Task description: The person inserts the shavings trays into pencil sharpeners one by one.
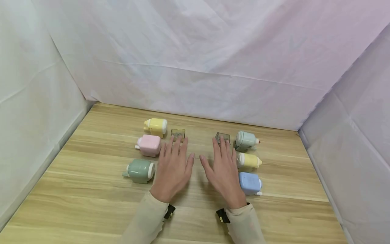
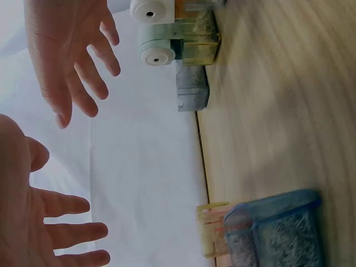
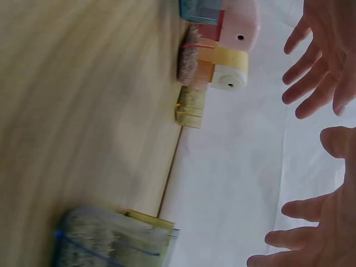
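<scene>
Long sleeves are worn on both arms: left sleeve [image 1: 143, 218] and right sleeve [image 1: 246, 225], both cream/off-white, plain cloth, lightly creased. Cuffs are ended at the wrists; left hand [image 1: 171, 171] and right hand [image 1: 224, 173] are left bare. A small, blocky black wrist unit is worn on the thumb side of each wrist, left unit [image 1: 169, 211] and right unit [image 1: 222, 215]. A small yellow patch [image 1: 221, 219] is seen on the right one. Finer markings can't be made out.
</scene>
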`<state>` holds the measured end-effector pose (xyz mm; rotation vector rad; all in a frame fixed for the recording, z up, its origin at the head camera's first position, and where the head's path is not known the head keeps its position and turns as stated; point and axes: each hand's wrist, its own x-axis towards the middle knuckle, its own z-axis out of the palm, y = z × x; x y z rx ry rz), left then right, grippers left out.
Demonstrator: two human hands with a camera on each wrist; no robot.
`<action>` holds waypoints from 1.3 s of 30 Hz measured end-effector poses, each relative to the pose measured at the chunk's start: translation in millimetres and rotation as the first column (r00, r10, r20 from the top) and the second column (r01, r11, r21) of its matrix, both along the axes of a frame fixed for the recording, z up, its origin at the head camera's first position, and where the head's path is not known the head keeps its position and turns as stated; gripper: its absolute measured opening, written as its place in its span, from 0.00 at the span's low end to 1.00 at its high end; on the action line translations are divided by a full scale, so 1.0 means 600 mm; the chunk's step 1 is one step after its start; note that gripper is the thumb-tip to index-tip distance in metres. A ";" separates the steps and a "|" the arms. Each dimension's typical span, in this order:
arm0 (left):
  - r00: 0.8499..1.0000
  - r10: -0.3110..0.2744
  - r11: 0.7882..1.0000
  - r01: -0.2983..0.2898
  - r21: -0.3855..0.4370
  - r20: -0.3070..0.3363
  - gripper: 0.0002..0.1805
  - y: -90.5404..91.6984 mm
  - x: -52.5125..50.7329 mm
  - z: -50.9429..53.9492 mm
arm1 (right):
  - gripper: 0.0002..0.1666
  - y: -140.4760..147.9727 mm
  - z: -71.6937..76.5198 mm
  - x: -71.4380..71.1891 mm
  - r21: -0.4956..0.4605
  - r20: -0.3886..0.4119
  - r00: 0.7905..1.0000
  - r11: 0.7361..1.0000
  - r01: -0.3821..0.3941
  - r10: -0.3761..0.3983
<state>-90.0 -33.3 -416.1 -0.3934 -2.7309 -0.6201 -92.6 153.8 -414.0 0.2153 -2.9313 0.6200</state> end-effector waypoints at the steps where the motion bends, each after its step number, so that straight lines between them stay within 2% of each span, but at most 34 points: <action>1: 1.000 0.004 1.000 -0.004 0.005 -0.018 0.33 -0.002 -0.001 0.001 | 0.50 -0.001 0.003 -0.001 -0.011 -0.007 1.000 1.000 -0.006 0.005; 8: 0.997 0.016 0.998 -0.012 0.057 -0.081 0.31 -0.026 -0.002 0.006 | 0.48 -0.013 0.014 -0.001 -0.030 -0.058 0.997 0.998 -0.057 0.055; 18: 0.976 0.047 0.987 -0.013 0.161 -0.212 0.27 -0.058 0.005 0.016 | 0.46 -0.041 0.018 -0.001 -0.037 -0.145 0.980 0.989 -0.141 0.135; 20: 0.974 0.055 0.985 -0.017 0.172 -0.218 0.27 -0.065 0.005 0.017 | 0.46 -0.049 0.018 0.000 -0.045 -0.134 0.979 0.986 -0.162 0.155; 24: 0.974 0.079 0.982 -0.040 0.183 -0.214 0.27 -0.082 0.004 0.016 | 0.46 -0.064 0.021 0.004 -0.058 -0.058 0.979 0.978 -0.200 0.196; 28: 0.972 0.120 0.978 -0.081 0.192 -0.202 0.27 -0.100 0.004 0.012 | 0.46 -0.078 0.018 0.009 -0.031 0.003 0.969 0.969 -0.247 0.247; 34: 0.970 0.174 0.966 -0.135 0.219 -0.169 0.27 -0.124 0.009 0.011 | 0.44 -0.093 0.004 0.012 0.032 0.050 0.942 0.942 -0.335 0.333; 39: 0.969 0.190 0.966 -0.156 0.209 -0.157 0.27 -0.137 0.012 0.008 | 0.41 -0.105 -0.011 0.014 0.078 0.092 0.912 0.910 -0.407 0.400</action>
